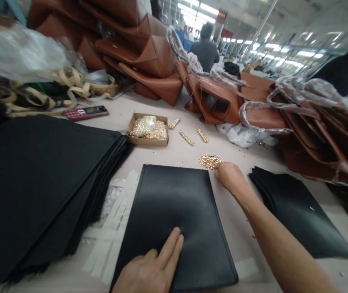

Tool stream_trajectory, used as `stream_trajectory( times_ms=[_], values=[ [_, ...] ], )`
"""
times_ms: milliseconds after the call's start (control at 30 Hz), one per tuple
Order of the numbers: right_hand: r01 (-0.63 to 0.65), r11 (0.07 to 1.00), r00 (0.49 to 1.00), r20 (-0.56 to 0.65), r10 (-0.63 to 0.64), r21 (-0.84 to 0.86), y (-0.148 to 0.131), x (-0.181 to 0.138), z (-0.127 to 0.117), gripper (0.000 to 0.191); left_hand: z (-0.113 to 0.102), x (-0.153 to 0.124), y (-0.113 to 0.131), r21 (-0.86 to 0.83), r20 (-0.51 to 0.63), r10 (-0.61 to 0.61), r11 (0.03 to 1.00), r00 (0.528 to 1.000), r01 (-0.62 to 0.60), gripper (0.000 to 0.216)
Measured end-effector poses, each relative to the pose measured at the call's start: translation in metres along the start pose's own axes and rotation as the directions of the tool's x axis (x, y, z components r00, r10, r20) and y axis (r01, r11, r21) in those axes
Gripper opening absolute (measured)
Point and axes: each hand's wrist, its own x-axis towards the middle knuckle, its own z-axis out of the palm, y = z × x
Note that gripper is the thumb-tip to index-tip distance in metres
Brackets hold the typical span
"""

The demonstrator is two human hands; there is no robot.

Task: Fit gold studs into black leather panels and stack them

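The pale tabletop (174,156) is crowded. At 9 o'clock sits a tall stack of black sheets (40,183). From 11 to 3 o'clock runs a heap of brown bags (149,53). At centre one black panel (177,203) lies flat. At 4 o'clock is a smaller black stack (299,211), apart from the panel.

At 6 o'clock the left hand (149,270) lies palm down on the panel, fingers (170,244) stretched flat and holding nothing. At the panel's 1 o'clock corner the right hand (227,175) touches a pile of gold fittings (209,161). Those fingers curl out of sight, so I cannot tell if they are pinched or loose.

At 11 o'clock is a cardboard box (148,142), seemingly holding more gold pieces, with gold strips (186,138) beside it.
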Motion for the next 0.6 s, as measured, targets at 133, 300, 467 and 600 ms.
stream_trajectory(
  times_ms=[133,300,467,600],
  values=[
    [-0.060,0.997,0.998,0.023,0.061,-0.052,-0.010,0.010,-0.001,0.027,-0.014,-0.001,0.004,-0.106,0.038,-0.015,0.994,0.999,0.019,0.083],
    [-0.055,0.998,0.999,-0.002,0.055,0.014,-0.008,0.000,-0.006,0.028,-0.009,-0.005,0.001,-0.156,-0.033,0.030,0.987,0.999,-0.035,0.071],
    [0.039,0.855,0.989,0.101,-0.107,0.517,-0.024,-0.062,-0.010,0.027,-0.001,-0.009,0.001,-0.154,-0.113,0.046,0.986,0.992,-0.063,0.067],
    [-0.041,0.547,0.945,0.211,-0.251,0.836,-0.058,-0.122,-0.004,0.023,0.001,-0.011,0.001,-0.147,-0.175,0.054,0.986,0.983,-0.080,0.064]
  ],
)
